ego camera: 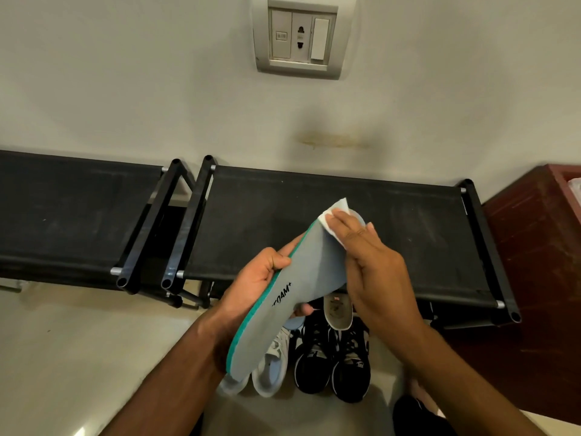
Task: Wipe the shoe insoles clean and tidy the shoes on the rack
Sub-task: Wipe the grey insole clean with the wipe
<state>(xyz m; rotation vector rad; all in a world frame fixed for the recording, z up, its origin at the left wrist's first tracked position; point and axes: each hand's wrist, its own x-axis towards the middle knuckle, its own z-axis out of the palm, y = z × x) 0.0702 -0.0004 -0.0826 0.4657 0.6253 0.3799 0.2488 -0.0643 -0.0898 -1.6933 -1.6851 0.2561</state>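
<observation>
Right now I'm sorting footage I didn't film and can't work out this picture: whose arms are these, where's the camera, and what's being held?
The camera sits on a person's head, looking down at their own arms. The left hand grips a grey insole with a green edge. The right hand presses a white wipe flat against its far end. Behind stand two black shoe racks, their top shelves bare. On the floor below are a white pair of shoes and a black pair of shoes, one with another insole sticking out.
</observation>
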